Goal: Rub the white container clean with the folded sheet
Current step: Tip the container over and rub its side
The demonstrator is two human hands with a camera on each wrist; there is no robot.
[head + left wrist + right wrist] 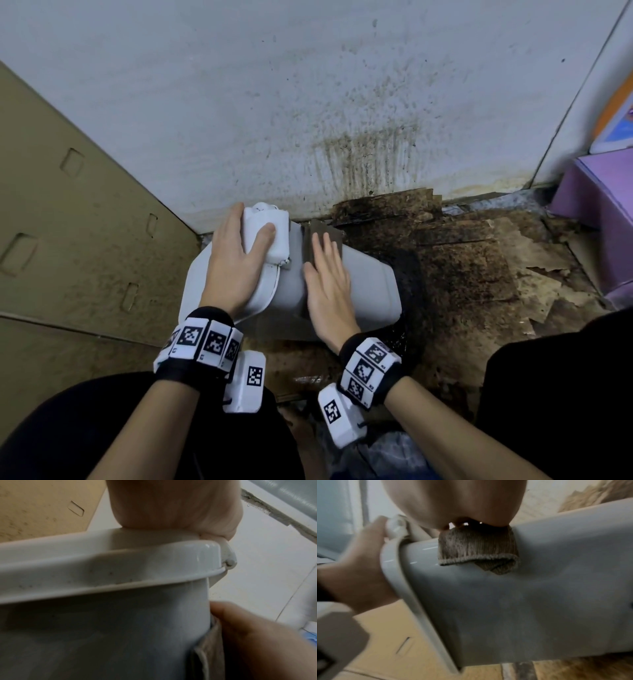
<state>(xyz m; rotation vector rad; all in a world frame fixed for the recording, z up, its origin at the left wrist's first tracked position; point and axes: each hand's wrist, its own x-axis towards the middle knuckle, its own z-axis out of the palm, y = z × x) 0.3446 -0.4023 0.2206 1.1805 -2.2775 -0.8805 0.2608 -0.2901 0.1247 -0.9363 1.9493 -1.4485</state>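
The white container (370, 284) lies on its side on the floor, lid end to the left. My left hand (236, 263) grips the raised block on the lid, thumb on top and fingers round its far side. A brown folded sheet (318, 236) lies on the container's upper side. My right hand (329, 270) presses flat on it with straight fingers. The right wrist view shows the ribbed sheet (476, 547) hanging over the container (539, 595) under my palm. In the left wrist view my palm (171, 504) sits on the lid rim (120, 566).
A speckled, stained wall (342, 102) stands right behind the container. A cardboard box (68, 222) closes off the left. Torn, dirty cardboard (479, 274) with a dark wet patch covers the floor on the right. A purple box (603, 205) sits at far right.
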